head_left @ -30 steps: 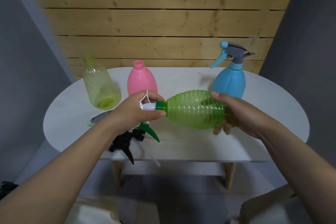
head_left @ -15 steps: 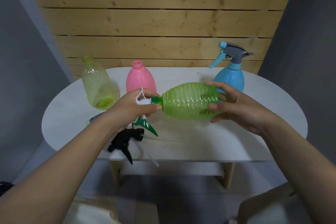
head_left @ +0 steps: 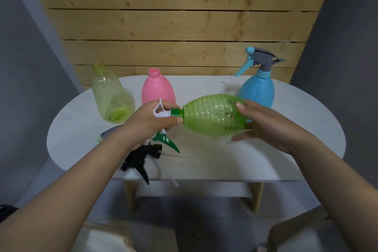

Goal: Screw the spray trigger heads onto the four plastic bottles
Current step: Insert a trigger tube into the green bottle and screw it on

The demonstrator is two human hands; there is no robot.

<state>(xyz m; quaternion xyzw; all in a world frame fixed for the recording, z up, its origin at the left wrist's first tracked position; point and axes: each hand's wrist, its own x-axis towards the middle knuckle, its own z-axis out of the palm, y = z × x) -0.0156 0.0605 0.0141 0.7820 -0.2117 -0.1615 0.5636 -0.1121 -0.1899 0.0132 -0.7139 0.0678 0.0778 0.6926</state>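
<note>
A ribbed green bottle (head_left: 212,115) lies sideways in the air above the table, neck pointing left. My left hand (head_left: 149,121) grips the white and green trigger head (head_left: 163,113) at its neck; the green trigger lever (head_left: 166,141) hangs below. My right hand (head_left: 263,122) cups the bottle's base between fingers and thumb. A blue bottle (head_left: 257,90) with a grey and blue trigger head (head_left: 258,59) stands at the back right. A pink bottle (head_left: 157,88) and a yellow-green bottle (head_left: 110,96) stand open-necked at the back left.
A black trigger head (head_left: 141,158) with a clear dip tube (head_left: 167,174) lies near the front edge of the white oval table (head_left: 225,161). Another grey trigger head (head_left: 106,134) lies partly hidden behind my left forearm. A wooden plank wall stands behind.
The green bottle has risen slightly. My right hand has shifted its hold around the bottle's base, fingers now on top and thumb below. My left hand stays on the trigger head.
</note>
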